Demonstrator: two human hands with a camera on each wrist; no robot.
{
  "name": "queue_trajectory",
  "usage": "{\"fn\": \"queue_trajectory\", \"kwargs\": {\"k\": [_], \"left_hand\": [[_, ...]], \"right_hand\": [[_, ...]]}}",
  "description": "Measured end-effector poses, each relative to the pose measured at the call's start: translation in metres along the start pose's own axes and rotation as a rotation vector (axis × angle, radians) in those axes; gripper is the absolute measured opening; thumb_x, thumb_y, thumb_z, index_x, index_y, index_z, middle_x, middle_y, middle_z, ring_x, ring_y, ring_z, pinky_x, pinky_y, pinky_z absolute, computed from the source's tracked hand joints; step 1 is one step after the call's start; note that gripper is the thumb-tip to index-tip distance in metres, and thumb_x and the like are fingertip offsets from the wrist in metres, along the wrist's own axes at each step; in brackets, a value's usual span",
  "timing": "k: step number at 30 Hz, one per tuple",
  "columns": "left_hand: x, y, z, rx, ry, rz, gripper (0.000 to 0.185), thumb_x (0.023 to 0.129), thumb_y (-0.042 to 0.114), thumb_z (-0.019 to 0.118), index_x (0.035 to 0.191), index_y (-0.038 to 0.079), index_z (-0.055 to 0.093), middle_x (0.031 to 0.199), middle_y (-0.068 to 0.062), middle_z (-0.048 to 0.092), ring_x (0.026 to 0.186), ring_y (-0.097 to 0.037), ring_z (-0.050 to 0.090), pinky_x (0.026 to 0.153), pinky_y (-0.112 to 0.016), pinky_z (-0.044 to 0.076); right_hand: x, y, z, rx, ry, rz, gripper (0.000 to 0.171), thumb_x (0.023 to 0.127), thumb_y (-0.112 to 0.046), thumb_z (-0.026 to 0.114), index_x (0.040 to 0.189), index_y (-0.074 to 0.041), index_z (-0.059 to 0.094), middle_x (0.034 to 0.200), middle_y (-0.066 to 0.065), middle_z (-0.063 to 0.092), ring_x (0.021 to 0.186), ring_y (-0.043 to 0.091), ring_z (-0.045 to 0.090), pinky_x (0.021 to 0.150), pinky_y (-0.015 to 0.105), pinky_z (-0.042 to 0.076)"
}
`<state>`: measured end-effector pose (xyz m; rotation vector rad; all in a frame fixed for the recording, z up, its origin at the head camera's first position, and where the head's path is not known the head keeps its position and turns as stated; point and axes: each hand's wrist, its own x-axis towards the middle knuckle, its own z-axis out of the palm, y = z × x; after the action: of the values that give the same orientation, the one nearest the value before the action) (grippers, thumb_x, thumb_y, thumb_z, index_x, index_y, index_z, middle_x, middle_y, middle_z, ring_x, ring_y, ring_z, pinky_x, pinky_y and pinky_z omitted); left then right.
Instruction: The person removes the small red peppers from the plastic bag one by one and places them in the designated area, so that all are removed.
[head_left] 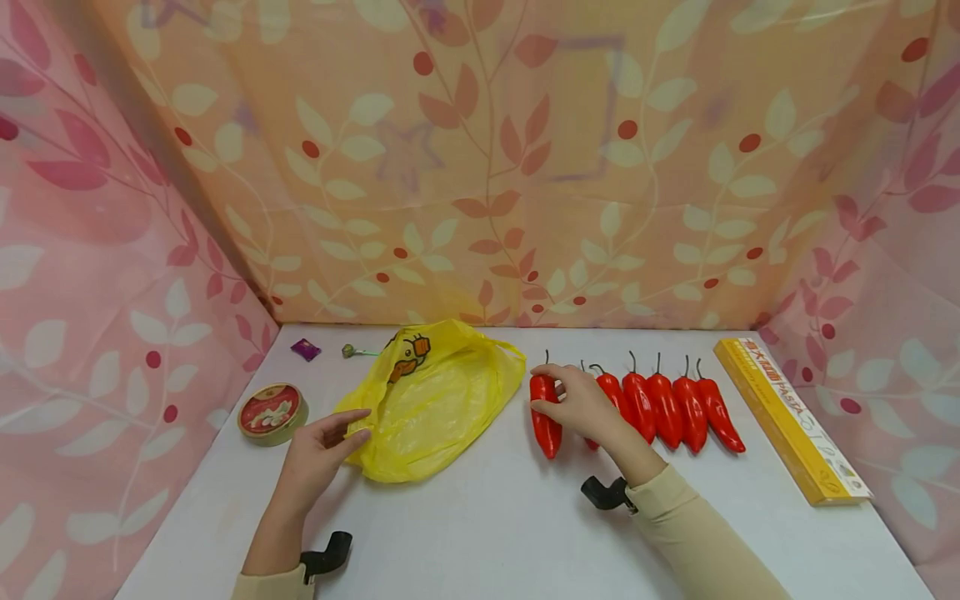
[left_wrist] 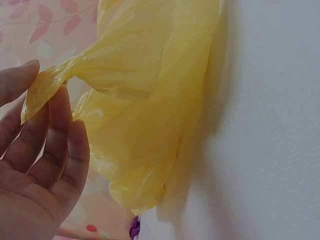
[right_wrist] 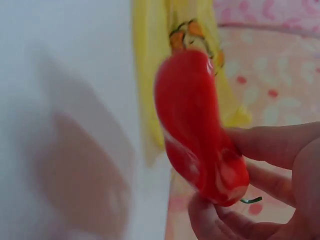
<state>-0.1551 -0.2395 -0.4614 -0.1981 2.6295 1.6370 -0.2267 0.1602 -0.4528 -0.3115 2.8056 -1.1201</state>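
The left hand [head_left: 318,454] pinches the near-left edge of the yellow bag [head_left: 435,400] lying on the white table [head_left: 487,533]. The right hand [head_left: 581,404] grips 1 red pepper [head_left: 545,412], at the left end of the pepper row [head_left: 671,408], just right of the bag.

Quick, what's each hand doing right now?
Left hand: pinching the yellow plastic bag by its edge.
Right hand: gripping the leftmost red pepper.

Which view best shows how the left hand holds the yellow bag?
The left wrist view: the left hand pinches a twisted edge of the yellow bag between thumb and fingers, close up. The head view shows only the hand at the bag's edge. The right wrist view shows just a blurred strip of bag behind the red pepper.
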Motion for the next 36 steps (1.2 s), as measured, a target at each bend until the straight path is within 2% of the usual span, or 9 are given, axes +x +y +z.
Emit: {"fn": "queue_trajectory", "kwargs": {"k": [3,6,11,18,22,27,32,36], "left_hand": [[0.0,0.0,0.0,0.001,0.001,-0.001,0.044,0.093,0.035,0.074,0.132,0.016,0.068,0.147,-0.01,0.056,0.136,-0.029,0.05,0.113,-0.048,0.042],[0.001,0.0,0.0,0.001,0.0,-0.003,0.044,0.093,0.035,0.074,0.132,0.017,0.068,0.147,-0.009,0.055,0.136,-0.028,0.049,0.113,-0.048,0.042],[0.0,-0.001,0.0,0.001,-0.004,0.0,0.044,0.093,0.036,0.074,0.132,0.017,0.068,0.147,-0.009,0.055,0.135,-0.028,0.05,0.113,-0.048,0.043],[0.001,0.0,0.002,0.001,-0.015,-0.011,0.044,0.092,0.036,0.075,0.132,0.018,0.068,0.147,-0.01,0.055,0.135,-0.029,0.05,0.112,-0.048,0.043],[0.003,0.0,0.003,0.007,-0.024,-0.011,0.045,0.092,0.037,0.074,0.132,0.018,0.068,0.148,-0.01,0.054,0.136,-0.03,0.049,0.113,-0.049,0.043],[0.004,0.0,0.003,0.014,-0.025,-0.002,0.045,0.092,0.037,0.074,0.132,0.018,0.068,0.148,-0.01,0.055,0.137,-0.031,0.049,0.113,-0.049,0.042],[0.004,-0.001,0.003,0.01,-0.025,0.007,0.043,0.093,0.035,0.074,0.132,0.017,0.069,0.147,-0.01,0.056,0.136,-0.03,0.049,0.113,-0.049,0.042],[0.004,-0.002,0.003,0.013,-0.016,0.008,0.043,0.092,0.036,0.074,0.131,0.019,0.069,0.146,-0.009,0.057,0.134,-0.029,0.051,0.112,-0.047,0.044]], "right_hand": [[0.003,0.014,-0.007,-0.09,0.026,-0.007,0.052,0.088,-0.029,0.078,0.137,-0.02,0.061,0.116,0.009,0.064,0.103,0.029,0.058,0.068,0.033,0.058],[0.008,0.024,-0.01,-0.158,0.041,-0.009,0.052,0.089,-0.031,0.076,0.137,-0.02,0.061,0.116,0.01,0.064,0.105,0.03,0.056,0.076,0.041,0.058],[0.019,0.034,-0.01,-0.229,0.039,0.011,0.057,0.09,-0.033,0.076,0.141,-0.019,0.057,0.124,0.015,0.063,0.113,0.034,0.054,0.085,0.053,0.057],[0.021,0.042,-0.009,-0.339,0.067,0.036,0.058,0.088,-0.035,0.077,0.139,-0.015,0.058,0.125,0.016,0.064,0.114,0.034,0.05,0.09,0.053,0.053],[0.021,0.045,-0.009,-0.393,0.071,0.014,0.058,0.088,-0.037,0.077,0.138,-0.015,0.06,0.132,0.017,0.061,0.119,0.037,0.047,0.098,0.056,0.047],[0.021,0.048,-0.009,-0.42,0.053,0.002,0.059,0.088,-0.039,0.077,0.138,-0.015,0.061,0.137,0.019,0.056,0.125,0.04,0.044,0.103,0.059,0.042],[0.022,0.048,-0.007,-0.407,0.031,0.012,0.061,0.089,-0.043,0.075,0.141,-0.015,0.059,0.14,0.02,0.054,0.13,0.042,0.042,0.107,0.061,0.04],[0.017,0.045,-0.014,-0.378,0.033,-0.017,0.063,0.091,-0.046,0.072,0.144,-0.014,0.056,0.142,0.02,0.053,0.131,0.044,0.043,0.108,0.065,0.038]]}}
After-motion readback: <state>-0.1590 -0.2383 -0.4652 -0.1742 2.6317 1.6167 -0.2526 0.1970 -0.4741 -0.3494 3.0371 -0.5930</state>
